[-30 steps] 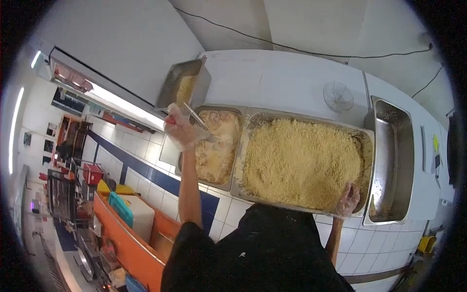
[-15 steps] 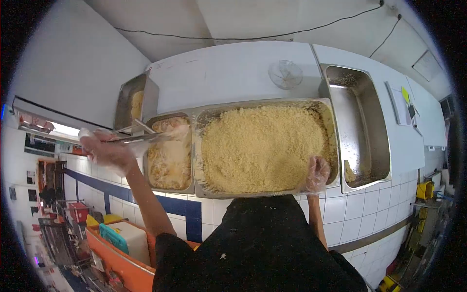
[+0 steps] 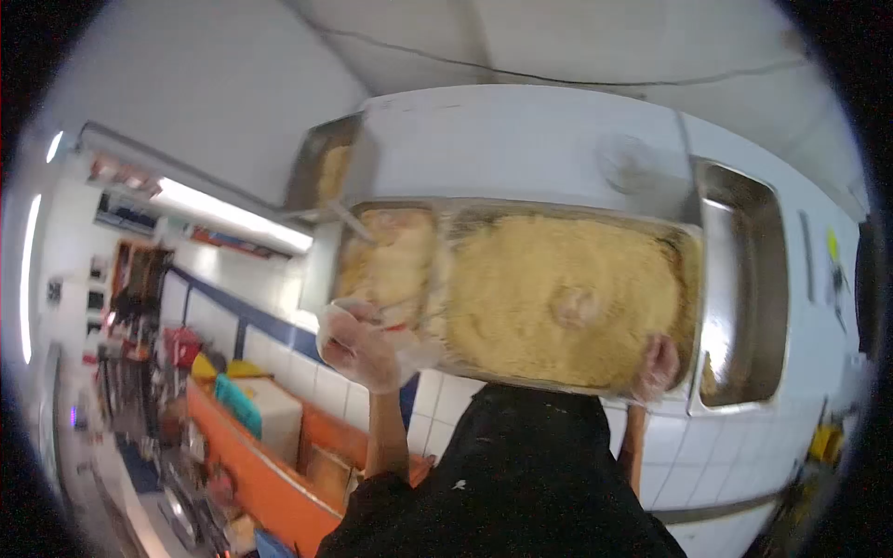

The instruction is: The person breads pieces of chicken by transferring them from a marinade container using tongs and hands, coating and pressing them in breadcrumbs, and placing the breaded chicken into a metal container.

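Note:
My left hand (image 3: 361, 349), in a clear plastic glove, is closed round metal tongs (image 3: 402, 303), blurred by motion, with a red spot near the grip. It hovers at the front edge of a pan of pale wet batter (image 3: 386, 265). A pale piece of food (image 3: 577, 307) lies on yellowish crumbs (image 3: 530, 270) in the large steel pan (image 3: 567, 383); whether the tongs touch it cannot be made out. My gloved right hand (image 3: 658, 365) hangs over that pan's front right corner, fingers curled and blurred, their inside hidden. A utensil handle (image 3: 353, 223) sticks up from the batter pan.
A steel pan (image 3: 741, 307) with a few crumbs stands at the right. Behind the batter pan is a smaller steel pan (image 3: 326, 167). A wire basket (image 3: 628, 166) sits on the white counter (image 3: 521, 139). Orange bins (image 3: 270, 460) are at lower left.
My left hand has swung from over the batter pan's left side towards me and rightward. A pale piece now shows on the crumbs. The whole view has shifted and tilted.

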Available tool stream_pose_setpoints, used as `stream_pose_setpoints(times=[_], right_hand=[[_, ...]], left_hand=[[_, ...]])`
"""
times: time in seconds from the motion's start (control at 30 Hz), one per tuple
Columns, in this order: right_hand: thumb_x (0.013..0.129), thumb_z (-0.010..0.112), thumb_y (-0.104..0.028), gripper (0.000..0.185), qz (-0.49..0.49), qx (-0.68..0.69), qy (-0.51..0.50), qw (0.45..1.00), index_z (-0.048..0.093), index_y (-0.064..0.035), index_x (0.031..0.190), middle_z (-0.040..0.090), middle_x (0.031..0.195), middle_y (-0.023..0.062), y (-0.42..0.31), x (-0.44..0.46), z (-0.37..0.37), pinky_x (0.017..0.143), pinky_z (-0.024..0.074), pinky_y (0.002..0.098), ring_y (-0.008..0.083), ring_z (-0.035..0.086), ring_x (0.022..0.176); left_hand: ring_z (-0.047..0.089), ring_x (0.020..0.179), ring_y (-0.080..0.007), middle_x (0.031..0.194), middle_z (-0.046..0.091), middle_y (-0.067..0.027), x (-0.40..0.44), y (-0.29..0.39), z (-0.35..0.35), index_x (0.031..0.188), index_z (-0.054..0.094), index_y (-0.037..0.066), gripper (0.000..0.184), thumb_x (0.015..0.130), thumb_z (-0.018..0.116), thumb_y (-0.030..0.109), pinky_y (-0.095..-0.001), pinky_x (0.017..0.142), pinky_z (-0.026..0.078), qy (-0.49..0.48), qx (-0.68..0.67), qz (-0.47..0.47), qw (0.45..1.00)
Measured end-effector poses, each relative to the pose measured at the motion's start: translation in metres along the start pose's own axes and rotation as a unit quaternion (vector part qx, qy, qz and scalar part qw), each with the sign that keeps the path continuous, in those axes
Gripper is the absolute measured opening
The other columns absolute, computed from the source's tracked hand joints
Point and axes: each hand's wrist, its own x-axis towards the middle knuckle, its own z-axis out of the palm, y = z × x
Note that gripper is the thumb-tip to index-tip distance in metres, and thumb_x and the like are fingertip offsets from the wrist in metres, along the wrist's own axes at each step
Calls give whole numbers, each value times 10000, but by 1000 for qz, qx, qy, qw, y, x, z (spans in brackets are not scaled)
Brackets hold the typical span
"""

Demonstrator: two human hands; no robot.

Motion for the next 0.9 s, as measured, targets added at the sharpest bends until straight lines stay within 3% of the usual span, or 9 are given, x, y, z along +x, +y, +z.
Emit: stream_pose_setpoints(times=[0.17,0.27,0.4,0.47,0.57,0.73,0.77,0.8,0.9], right_hand=[[942,571,-200,223,35,5,-71,997,545,-27,804,494,736,-4,-25,4,-3,626,376,252,96,429,701],[943,571,-229,254,39,21,-65,997,523,-35,786,482,722,-6,-40,6,-1,615,359,259,96,416,698],[945,569,-242,259,20,8,-92,996,524,-36,795,466,709,-17,-38,8,-4,603,350,254,90,409,687],[945,569,-242,252,19,-3,-65,998,531,-39,800,467,711,-19,-23,7,-3,600,349,250,88,411,682],[943,571,-242,241,44,-4,-34,998,542,-44,809,470,714,-23,-24,4,-3,595,349,242,82,416,673],[937,580,-249,239,39,34,21,998,552,-44,817,490,721,-22,-20,0,6,609,355,233,78,426,680],[937,580,-249,239,39,35,19,998,552,-44,817,490,721,-22,-22,1,3,609,355,233,78,426,680],[936,582,-250,238,20,-10,-9,1000,549,-48,815,489,722,-20,-22,3,0,616,353,234,81,425,683],[939,581,-234,210,42,2,-61,997,557,-49,842,513,756,-7,-10,5,-12,626,367,237,93,455,702]], left_hand=[[572,542,-119,657,614,-35,55,-27,-37,749,617,8,425,962,516,362,-235,433,463,-16,86,-179,980],[540,562,-141,637,609,-41,49,-139,-28,755,628,18,452,932,554,427,-303,516,448,-111,301,-12,947],[586,668,-325,751,592,-130,50,-192,11,863,619,21,255,817,678,265,-411,600,457,-52,307,-122,942],[552,622,-310,693,548,-131,70,-167,4,871,607,-4,290,846,640,283,-431,567,425,-38,290,91,952],[339,601,-156,624,349,-2,102,-86,3,668,377,89,458,944,511,429,-340,569,329,112,124,-178,970],[519,655,-139,731,507,-35,119,-146,-65,892,491,53,273,965,497,316,-299,634,455,103,-239,-91,961],[541,680,-138,746,529,-43,108,-158,-72,894,511,51,249,964,492,289,-294,641,469,124,60,-33,990],[563,705,-136,761,551,-51,99,-162,-76,896,530,49,228,963,488,263,-290,649,482,133,352,28,926],[515,613,-148,662,489,-5,67,-147,-69,734,517,68,175,895,532,136,-272,523,399,14,22,-19,999]])
